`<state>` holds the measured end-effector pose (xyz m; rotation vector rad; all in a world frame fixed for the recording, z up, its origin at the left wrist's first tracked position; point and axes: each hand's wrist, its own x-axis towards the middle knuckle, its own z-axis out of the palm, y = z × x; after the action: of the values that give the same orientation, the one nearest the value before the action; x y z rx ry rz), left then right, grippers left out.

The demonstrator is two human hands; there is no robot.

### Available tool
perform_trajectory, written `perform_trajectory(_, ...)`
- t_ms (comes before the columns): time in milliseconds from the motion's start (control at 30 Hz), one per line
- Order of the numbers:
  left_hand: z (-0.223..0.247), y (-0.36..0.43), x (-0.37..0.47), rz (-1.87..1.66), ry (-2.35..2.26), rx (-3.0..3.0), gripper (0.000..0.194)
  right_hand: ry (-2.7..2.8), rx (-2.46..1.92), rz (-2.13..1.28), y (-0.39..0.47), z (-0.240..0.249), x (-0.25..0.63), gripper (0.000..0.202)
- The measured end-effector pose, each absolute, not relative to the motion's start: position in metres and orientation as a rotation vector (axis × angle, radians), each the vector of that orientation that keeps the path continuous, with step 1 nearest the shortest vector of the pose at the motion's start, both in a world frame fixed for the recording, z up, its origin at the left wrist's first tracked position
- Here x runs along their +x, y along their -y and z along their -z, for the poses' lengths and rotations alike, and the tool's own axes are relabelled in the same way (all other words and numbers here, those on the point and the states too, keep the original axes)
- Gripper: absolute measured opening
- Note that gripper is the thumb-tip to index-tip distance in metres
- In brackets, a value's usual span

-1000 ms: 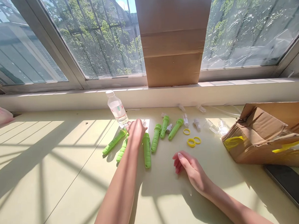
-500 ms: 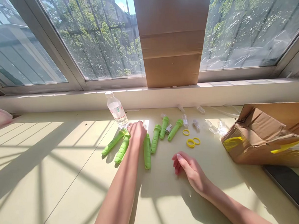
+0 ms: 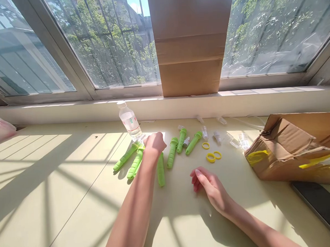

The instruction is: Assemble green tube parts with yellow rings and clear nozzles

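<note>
My left hand is curled over the top end of a green ribbed plastic tube, with its fingertips hidden beneath it. Whatever it grips cannot be made out. Just left of that hand lie more green tubes, close to a clear water bottle that stands upright. Several further green tubes lie to its right. My right hand rests on the table, fingers loosely curled together and nothing visible in them. Beyond it are three yellow rings.
Clear plastic pieces lie scattered behind the rings. An open cardboard box stands at the right, with a dark flat device in front of it. A pinkish plastic bag sits at the far left edge, and windows line the back.
My left hand has shifted slightly to the right and turned, now covering the top of the green tube below it. That tube has tilted a little. My right hand stays still.
</note>
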<state>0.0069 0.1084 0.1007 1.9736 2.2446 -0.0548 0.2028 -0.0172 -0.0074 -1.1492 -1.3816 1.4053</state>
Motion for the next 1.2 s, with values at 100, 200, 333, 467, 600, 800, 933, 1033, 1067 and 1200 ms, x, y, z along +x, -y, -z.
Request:
perform_trajectory(100,-0.102,-0.106,0.007,0.1,-2.206,1.98,0.031,1.378,-1.152,-1.415,0.017,0.009,0.203,0.049)
perform_trajectory(200,-0.101,-0.104,0.006,0.117,-2.184,1.969,0.04,1.38,-1.154,-1.412,0.017,0.008,0.203,0.05)
perform_trajectory(333,-0.101,-0.105,0.001,0.13,-2.097,1.942,0.039,1.386,-1.163,-1.396,0.016,0.007,0.203,0.05)
perform_trajectory(467,-0.107,-0.105,-0.002,0.117,-1.963,1.96,0.034,1.38,-1.162,-1.403,0.016,0.007,0.203,0.05)
perform_trajectory(600,-0.119,-0.098,0.002,0.032,-1.817,1.985,0.034,1.385,-1.155,-1.405,0.016,0.009,0.203,0.047)
perform_trajectory(800,-0.122,-0.091,0.023,-0.053,-1.463,2.068,0.027,1.398,-1.162,-1.386,0.016,0.008,0.202,0.04)
perform_trajectory(933,-0.108,-0.093,0.045,-0.123,-1.316,2.114,0.023,1.395,-1.195,-1.365,0.018,0.007,0.201,0.036)
perform_trajectory(1033,-0.096,-0.09,0.061,-0.158,-1.261,2.136,0.022,1.406,-1.282,-1.127,0.017,0.006,0.205,0.039)
perform_trajectory(1067,-0.093,-0.088,0.067,-0.165,-1.263,2.155,0.021,1.424,-1.311,-0.996,0.016,0.005,0.208,0.039)
perform_trajectory(1200,-0.083,-0.08,0.085,-0.078,-1.296,2.247,0.025,1.441,-1.405,-0.643,0.003,0.005,0.221,0.033)
